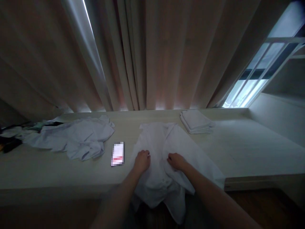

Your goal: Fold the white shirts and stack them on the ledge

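A white shirt (156,140) lies spread on the pale ledge in front of me, its lower part hanging over the front edge. Buttons show faintly near the hanging part. My left hand (142,160) is closed on the shirt's left side, fingers curled into the cloth. On the other side, my right hand (176,161) pinches the fabric near the middle, with a sleeve-like fold under the wrist. Both hands are at about the same height, a short way apart.
A phone with a lit, blurred screen (118,154) lies left of the shirt. Crumpled white clothes (83,136) and darker items are farther left. A folded white stack (196,121) sits at the back right. Curtains (166,63) hang behind the ledge (250,149); a window (259,73) is at right.
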Motion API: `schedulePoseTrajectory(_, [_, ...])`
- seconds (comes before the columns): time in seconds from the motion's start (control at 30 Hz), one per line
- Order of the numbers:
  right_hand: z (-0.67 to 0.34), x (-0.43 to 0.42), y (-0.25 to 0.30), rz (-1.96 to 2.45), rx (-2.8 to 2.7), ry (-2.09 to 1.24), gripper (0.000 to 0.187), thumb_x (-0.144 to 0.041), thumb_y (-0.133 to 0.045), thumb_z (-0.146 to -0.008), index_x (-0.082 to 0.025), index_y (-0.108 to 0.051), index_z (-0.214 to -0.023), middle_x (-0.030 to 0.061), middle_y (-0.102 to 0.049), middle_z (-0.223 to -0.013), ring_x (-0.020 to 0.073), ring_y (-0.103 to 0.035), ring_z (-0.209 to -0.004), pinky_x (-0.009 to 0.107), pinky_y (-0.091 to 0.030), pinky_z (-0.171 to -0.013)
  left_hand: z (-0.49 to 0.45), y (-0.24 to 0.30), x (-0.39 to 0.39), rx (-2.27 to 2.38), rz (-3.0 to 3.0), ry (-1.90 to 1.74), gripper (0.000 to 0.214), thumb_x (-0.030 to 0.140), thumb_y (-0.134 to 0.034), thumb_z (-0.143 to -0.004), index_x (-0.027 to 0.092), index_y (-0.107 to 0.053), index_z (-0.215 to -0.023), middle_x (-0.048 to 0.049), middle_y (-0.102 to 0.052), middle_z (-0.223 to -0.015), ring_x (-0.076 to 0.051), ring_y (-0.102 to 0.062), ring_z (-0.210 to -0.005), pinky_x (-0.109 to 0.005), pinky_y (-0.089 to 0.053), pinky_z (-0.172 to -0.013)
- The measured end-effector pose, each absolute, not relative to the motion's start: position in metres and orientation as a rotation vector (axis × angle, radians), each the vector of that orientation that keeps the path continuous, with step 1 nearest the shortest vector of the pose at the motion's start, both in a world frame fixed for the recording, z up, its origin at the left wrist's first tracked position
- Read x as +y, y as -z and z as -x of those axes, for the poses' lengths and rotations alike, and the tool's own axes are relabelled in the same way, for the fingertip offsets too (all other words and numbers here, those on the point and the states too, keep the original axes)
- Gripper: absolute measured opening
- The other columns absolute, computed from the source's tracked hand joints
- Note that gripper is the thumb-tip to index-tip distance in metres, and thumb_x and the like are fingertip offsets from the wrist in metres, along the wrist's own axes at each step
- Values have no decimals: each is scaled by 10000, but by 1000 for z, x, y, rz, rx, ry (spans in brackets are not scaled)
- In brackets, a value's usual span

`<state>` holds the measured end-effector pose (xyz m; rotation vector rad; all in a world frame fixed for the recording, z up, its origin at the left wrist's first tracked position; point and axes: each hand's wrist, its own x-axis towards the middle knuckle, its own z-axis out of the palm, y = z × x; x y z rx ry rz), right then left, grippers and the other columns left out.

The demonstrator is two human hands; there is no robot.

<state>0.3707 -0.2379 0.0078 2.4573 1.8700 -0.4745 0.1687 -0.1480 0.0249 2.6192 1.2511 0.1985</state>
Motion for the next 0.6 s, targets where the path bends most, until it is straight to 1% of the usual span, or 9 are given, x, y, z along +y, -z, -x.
schedulePoseTrajectory(0.07, [-379, -226, -11, -2540, 1858, 382, 355, -297, -272, -901, -149, -557, -1052, 143, -597, -1034, 223, -537, -985, 329, -365, -826, -170, -22, -130, 1392, -2684, -294, 348, 271, -377, -835, 165, -498, -1144, -133, -510, -1184, -225, -442, -1122, -355, -317, -940])
schedulePoseTrajectory(0.13, [-385, -212, -9, -2639, 1857, 225, 374, -291, -279, -899, -146, -494, -1168, 153, -521, -1182, 233, -455, -1104, 343, -317, -900, -176, -16, -118, 1409, -2752, -289, 439, 320, -398, -829, 170, -421, -1241, -144, -386, -1327, -267, -318, -1239, -404, -235, -1005])
schedulePoseTrajectory(0.17, [-388, -205, -6, -2680, 1848, 145, 404, -317, -320, -887, -145, -445, -1232, 158, -452, -1268, 250, -389, -1172, 361, -284, -935, -181, -10, -116, 1381, -2782, -250, 489, 358, -405, -825, 179, -382, -1279, -141, -325, -1376, -287, -260, -1273, -430, -197, -1022])
schedulePoseTrajectory(0.23, [-390, -193, 6, -2715, 1815, 49, 551, -409, -400, -850, -151, -330, -1332, 157, -283, -1397, 296, -222, -1274, 436, -190, -992, -193, 3, -114, 1304, -2813, -136, 578, 442, -414, -808, 211, -317, -1330, -127, -246, -1425, -321, -183, -1303, -483, -141, -1031])
schedulePoseTrajectory(0.27, [-390, -188, 14, -2706, 1801, 49, 622, -463, -410, -835, -159, -280, -1361, 151, -208, -1431, 314, -142, -1300, 481, -132, -1004, -199, 11, -114, 1275, -2815, -83, 607, 479, -407, -802, 230, -294, -1344, -119, -227, -1436, -331, -161, -1309, -507, -122, -1028])
schedulePoseTrajectory(0.33, [-391, -179, 32, -2668, 1788, 87, 676, -546, -365, -827, -182, -238, -1383, 134, -126, -1457, 329, -35, -1317, 542, -34, -999, -209, 25, -114, 1259, -2811, -39, 624, 531, -361, -806, 259, -265, -1359, -102, -198, -1450, -338, -117, -1319, -540, -85, -1022])
schedulePoseTrajectory(0.4, [-395, -171, 46, -2644, 1804, 91, 669, -580, -289, -838, -203, -229, -1387, 116, -91, -1465, 321, 9, -1320, 554, 10, -994, -217, 35, -109, 1272, -2822, -78, 613, 548, -297, -823, 270, -249, -1367, -86, -183, -1457, -328, -75, -1328, -546, -48, -1026])
schedulePoseTrajectory(0.47, [-403, -162, 54, -2650, 1821, 36, 664, -589, -239, -845, -211, -221, -1390, 105, -65, -1470, 311, 35, -1321, 551, 26, -995, -222, 41, -98, 1273, -2842, -139, 602, 545, -263, -835, 273, -241, -1371, -73, -171, -1461, -313, -50, -1333, -536, -26, -1033])
schedulePoseTrajectory(0.6, [-429, -135, 57, -2643, 1846, -29, 668, -597, -236, -841, -214, -228, -1388, 95, -69, -1471, 309, 34, -1321, 546, 25, -1001, -235, 43, -65, 1266, -2853, -200, 596, 541, -258, -840, 269, -245, -1370, -73, -170, -1462, -308, -46, -1334, -529, -19, -1036])
